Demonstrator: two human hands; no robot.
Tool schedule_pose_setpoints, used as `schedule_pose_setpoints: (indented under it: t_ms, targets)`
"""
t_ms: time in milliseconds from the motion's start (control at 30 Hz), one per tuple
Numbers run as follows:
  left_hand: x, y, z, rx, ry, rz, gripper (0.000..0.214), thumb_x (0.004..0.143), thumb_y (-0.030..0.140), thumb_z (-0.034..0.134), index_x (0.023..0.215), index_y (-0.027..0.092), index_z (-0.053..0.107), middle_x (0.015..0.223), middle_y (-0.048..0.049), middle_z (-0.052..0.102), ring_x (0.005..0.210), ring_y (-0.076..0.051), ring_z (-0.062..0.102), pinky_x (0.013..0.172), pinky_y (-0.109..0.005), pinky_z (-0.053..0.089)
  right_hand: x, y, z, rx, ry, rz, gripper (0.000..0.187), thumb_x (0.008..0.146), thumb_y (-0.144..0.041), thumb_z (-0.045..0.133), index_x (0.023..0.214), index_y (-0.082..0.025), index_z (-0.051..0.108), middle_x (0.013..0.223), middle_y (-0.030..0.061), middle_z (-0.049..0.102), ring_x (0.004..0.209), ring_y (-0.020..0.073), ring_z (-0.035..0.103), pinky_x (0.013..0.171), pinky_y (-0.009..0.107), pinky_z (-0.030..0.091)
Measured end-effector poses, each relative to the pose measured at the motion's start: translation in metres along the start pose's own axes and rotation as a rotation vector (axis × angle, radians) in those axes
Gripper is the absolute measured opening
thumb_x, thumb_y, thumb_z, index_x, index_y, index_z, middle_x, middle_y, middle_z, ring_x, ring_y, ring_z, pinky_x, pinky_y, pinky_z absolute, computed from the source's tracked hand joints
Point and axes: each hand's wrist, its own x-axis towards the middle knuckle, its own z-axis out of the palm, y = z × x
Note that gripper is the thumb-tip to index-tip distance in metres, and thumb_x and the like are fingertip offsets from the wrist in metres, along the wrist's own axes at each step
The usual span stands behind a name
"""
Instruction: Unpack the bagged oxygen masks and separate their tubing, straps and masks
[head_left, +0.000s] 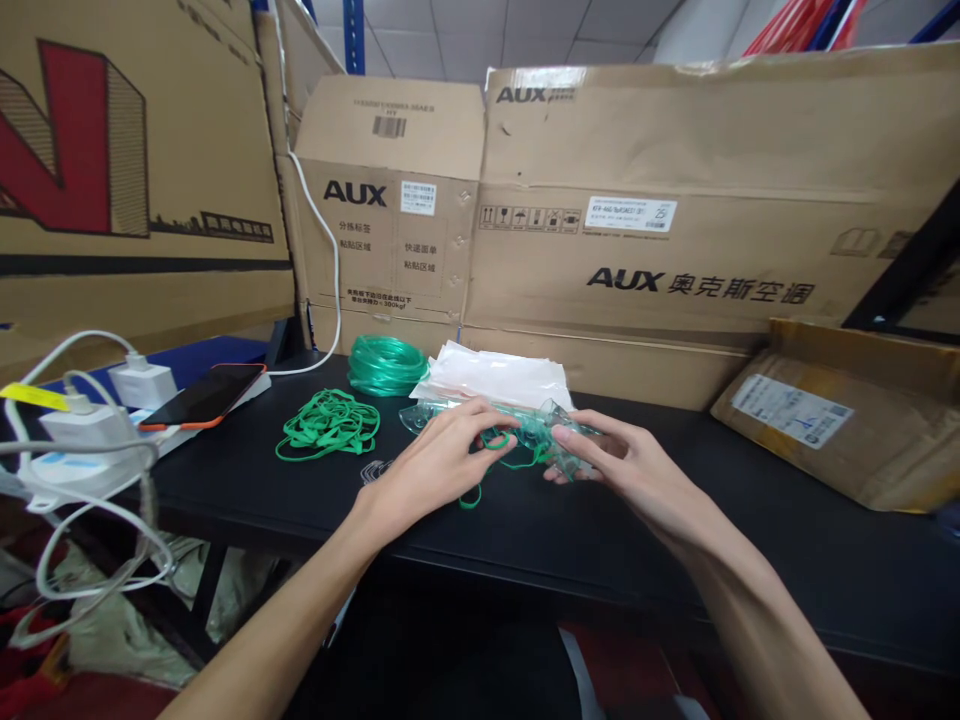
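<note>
My left hand [442,455] is closed in a pinch on a thin green elastic strap [495,455], which loops down below my fingers. My right hand [615,455] grips a clear green-tinted plastic mask [544,425] that the strap runs to. Both hands meet over the black table [247,480], just in front of a stack of clear plastic bags [499,375]. A loose pile of green elastic straps [330,423] lies to the left of my left hand. A coil of green tubing [386,363] sits behind that pile.
A power strip with white chargers [112,400] and a phone in an orange case [202,397] lie at the far left. Large AUX cardboard boxes [675,220] wall off the back. A brown parcel with a label [832,420] rests at the right.
</note>
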Motion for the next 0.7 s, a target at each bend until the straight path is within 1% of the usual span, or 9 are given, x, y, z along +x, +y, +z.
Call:
schedule_pose_setpoints:
  t_ms: [67, 233, 300, 433, 500, 600, 700]
  targets:
    - [0.000, 0.003, 0.005, -0.031, -0.018, -0.029, 0.025, 0.099, 0.032, 0.058, 0.119, 0.024, 0.069, 0.105, -0.0026, 0.069, 0.094, -0.018, 0.064, 0.086, -0.031, 0.048, 0.000, 0.001, 0.002, -0.001, -0.027, -0.005, 0.051, 0.082, -0.053, 0.075, 0.117, -0.018, 0.067, 0.089, 0.0067, 0.074, 0.080, 0.0240, 0.073, 0.087, 0.045, 0.058]
    - [0.000, 0.008, 0.011, -0.062, -0.080, -0.107, 0.023, 0.097, 0.037, 0.058, 0.104, 0.023, 0.075, 0.097, -0.0008, 0.074, 0.088, -0.019, 0.065, 0.079, -0.031, 0.046, -0.002, 0.000, 0.002, 0.009, -0.105, -0.046, 0.047, 0.082, -0.051, 0.074, 0.116, -0.020, 0.066, 0.094, 0.0067, 0.074, 0.088, 0.0239, 0.071, 0.091, 0.046, 0.056]
    - [0.000, 0.009, 0.012, -0.062, -0.066, -0.125, 0.020, 0.096, 0.033, 0.059, 0.101, 0.022, 0.076, 0.095, -0.0008, 0.074, 0.084, -0.019, 0.065, 0.075, -0.030, 0.045, -0.002, 0.000, 0.002, -0.006, -0.121, -0.052, 0.046, 0.082, -0.052, 0.074, 0.115, -0.021, 0.066, 0.094, 0.0064, 0.074, 0.089, 0.0240, 0.071, 0.092, 0.045, 0.056]
    - [0.001, 0.009, 0.012, -0.081, -0.017, -0.117, 0.012, 0.091, 0.020, 0.062, 0.090, 0.021, 0.074, 0.086, 0.0010, 0.072, 0.079, -0.017, 0.061, 0.071, -0.027, 0.042, 0.000, 0.001, 0.000, -0.051, -0.143, -0.063, 0.047, 0.082, -0.051, 0.074, 0.117, -0.021, 0.066, 0.094, 0.0058, 0.073, 0.093, 0.0245, 0.070, 0.091, 0.044, 0.055]
    - [0.001, 0.009, 0.011, -0.084, -0.001, -0.125, 0.010, 0.088, 0.018, 0.063, 0.088, 0.021, 0.073, 0.084, 0.0017, 0.070, 0.076, -0.016, 0.059, 0.069, -0.027, 0.040, 0.000, 0.002, -0.001, -0.084, -0.147, -0.091, 0.047, 0.082, -0.051, 0.074, 0.118, -0.022, 0.066, 0.094, 0.0048, 0.073, 0.091, 0.0236, 0.070, 0.089, 0.041, 0.055]
    - [0.001, 0.012, 0.010, -0.107, -0.015, -0.166, 0.011, 0.090, 0.024, 0.062, 0.087, 0.021, 0.073, 0.078, 0.0027, 0.066, 0.070, -0.015, 0.054, 0.064, -0.026, 0.037, 0.000, 0.003, -0.002, -0.108, -0.160, -0.146, 0.044, 0.082, -0.050, 0.074, 0.117, -0.024, 0.068, 0.103, 0.0044, 0.073, 0.092, 0.0222, 0.068, 0.089, 0.039, 0.054]
    - [0.001, 0.014, 0.009, -0.144, -0.046, -0.192, 0.018, 0.093, 0.033, 0.060, 0.087, 0.022, 0.073, 0.069, 0.0042, 0.060, 0.064, -0.014, 0.050, 0.060, -0.026, 0.034, 0.000, 0.003, -0.004, -0.138, -0.148, -0.185, 0.042, 0.083, -0.050, 0.074, 0.116, -0.024, 0.070, 0.110, 0.0047, 0.072, 0.097, 0.0231, 0.067, 0.091, 0.038, 0.053]
